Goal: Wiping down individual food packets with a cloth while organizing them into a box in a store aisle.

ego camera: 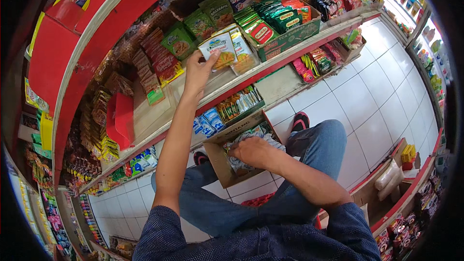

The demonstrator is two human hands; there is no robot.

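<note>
My left hand (198,73) grips a white seasoning sachet (219,51) at its lower left edge, over the shelf. Similar white and yellow sachets (244,52) stand just right of it, beside a green carton (290,41) filled with red, green and orange sachets. My right hand (250,151) reaches into an open cardboard box (225,165) on the floor between my legs. Its fingers rest at a striped white bundle (270,140); whether they grip it cannot be told. Some green and white packets show at the box's far end.
Green sachets (178,41) and red sachet strips (159,55) lie along the shelf, whose front edge (217,98) runs diagonally. A red divider (120,120) stands at left. On the lower shelf are blue packets (213,117). A low shelf unit (384,185) stands at right on the tiled floor.
</note>
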